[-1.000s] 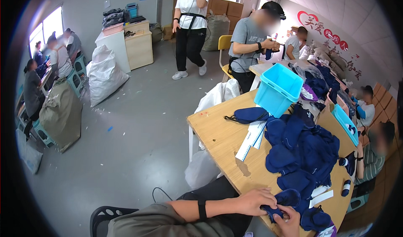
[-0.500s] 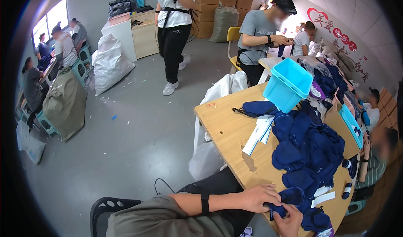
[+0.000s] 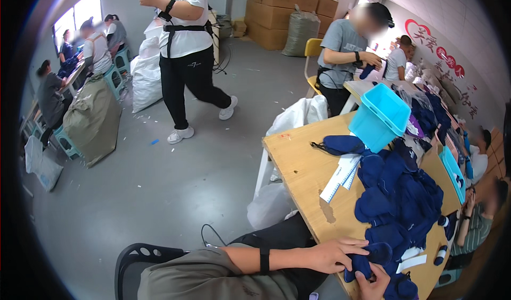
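My left hand point(image 3: 335, 253) and my right hand point(image 3: 375, 282) meet at the near edge of the wooden table. Between them is a small navy cloth piece point(image 3: 361, 266) with a rounded flap, whose exact kind I cannot make out. The left fingers press on it from above and the left. My right thumb and fingers grip it from below. Just beyond lies a heaped pile of navy cloth pieces point(image 3: 400, 196). Beside my right hand sits another navy piece point(image 3: 400, 288), and a white paper strip point(image 3: 411, 263) lies a little farther.
A light-blue plastic bin point(image 3: 376, 120) stands at the table's far end, by a navy pouch with a cord point(image 3: 343, 144) and printed white strips point(image 3: 340, 176). Small dark rolls point(image 3: 441, 255) lie at right. People work around other tables; one person point(image 3: 186, 50) walks on the floor at left.
The view has swung slightly left. The walking person has stepped toward the left. My hands stay on the same navy piece, with my left fingers stretched farther over it.
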The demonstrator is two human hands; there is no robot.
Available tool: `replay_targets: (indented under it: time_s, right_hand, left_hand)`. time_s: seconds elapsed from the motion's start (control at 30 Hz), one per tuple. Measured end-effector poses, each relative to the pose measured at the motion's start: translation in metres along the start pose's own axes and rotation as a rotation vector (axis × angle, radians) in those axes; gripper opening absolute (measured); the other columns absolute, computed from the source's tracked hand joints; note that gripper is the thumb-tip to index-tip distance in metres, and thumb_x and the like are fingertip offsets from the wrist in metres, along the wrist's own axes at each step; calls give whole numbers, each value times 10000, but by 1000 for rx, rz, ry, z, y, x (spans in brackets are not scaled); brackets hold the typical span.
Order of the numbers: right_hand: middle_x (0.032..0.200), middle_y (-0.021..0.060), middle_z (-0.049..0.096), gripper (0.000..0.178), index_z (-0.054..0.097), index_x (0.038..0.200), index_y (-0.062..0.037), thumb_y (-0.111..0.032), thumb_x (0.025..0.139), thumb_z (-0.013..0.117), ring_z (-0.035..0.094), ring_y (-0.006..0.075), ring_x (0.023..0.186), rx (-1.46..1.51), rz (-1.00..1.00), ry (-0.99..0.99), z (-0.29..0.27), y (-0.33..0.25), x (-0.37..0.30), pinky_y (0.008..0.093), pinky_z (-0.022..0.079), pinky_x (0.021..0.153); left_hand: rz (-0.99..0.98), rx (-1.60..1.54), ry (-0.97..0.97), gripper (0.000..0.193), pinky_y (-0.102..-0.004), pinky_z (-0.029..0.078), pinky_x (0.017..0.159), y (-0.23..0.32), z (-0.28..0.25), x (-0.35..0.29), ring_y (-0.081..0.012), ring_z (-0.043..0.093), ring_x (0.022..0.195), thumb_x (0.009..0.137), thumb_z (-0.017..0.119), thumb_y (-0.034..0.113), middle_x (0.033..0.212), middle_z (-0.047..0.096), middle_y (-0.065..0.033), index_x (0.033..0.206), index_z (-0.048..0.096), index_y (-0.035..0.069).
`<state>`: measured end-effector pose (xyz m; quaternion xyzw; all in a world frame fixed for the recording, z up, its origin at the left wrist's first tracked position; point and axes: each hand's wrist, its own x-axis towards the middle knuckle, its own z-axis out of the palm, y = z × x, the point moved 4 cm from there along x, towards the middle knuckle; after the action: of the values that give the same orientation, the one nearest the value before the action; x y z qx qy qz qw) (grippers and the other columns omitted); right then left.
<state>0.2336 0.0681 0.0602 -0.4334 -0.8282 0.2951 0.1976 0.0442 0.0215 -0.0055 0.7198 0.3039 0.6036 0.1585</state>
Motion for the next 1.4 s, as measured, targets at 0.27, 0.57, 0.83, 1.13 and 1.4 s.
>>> replay_targets:
  time_s: [0.27,0.57,0.83,1.13,1.4]
  right_hand:
    - [934,72,675,335,682,1082,81,-66,805,802,571,123,773,-12,-20,121,-6,10,6,252,469,671]
    - [984,155,716,350,677,1072,98,-60,793,818,634,213,838,246,46,362,-24,-11,-8,320,519,785]
    - [1068,200,694,392,689,1084,41,0,718,821,669,339,961,25,-515,49,-5,-63,6,396,521,874]
    - [1010,184,696,392,707,1048,14,-28,681,838,668,336,921,114,-552,-20,14,-92,19,400,520,841]
    - [968,163,686,340,685,1012,63,-219,831,746,654,322,866,329,-504,53,32,-88,29,390,512,806]
  left_hand:
    - [-111,101,-14,109,-441,409,1119,-10,9,-4,-387,313,1463,730,646,-72,1507,448,-143,746,633,36]
    - [-119,58,63,449,-473,368,1129,0,-6,1,-399,351,1422,746,604,-97,1403,485,-204,1175,584,37]
    - [-641,-259,-57,245,-359,557,724,62,-48,26,-247,695,845,862,782,207,882,730,-115,1030,720,40]
    - [-661,-325,95,308,-279,526,531,74,-69,11,-155,664,594,900,750,267,781,706,-91,1101,699,39]
    - [-524,-210,182,316,-273,531,540,84,-83,9,-162,683,655,927,717,254,841,714,-96,1145,669,29]
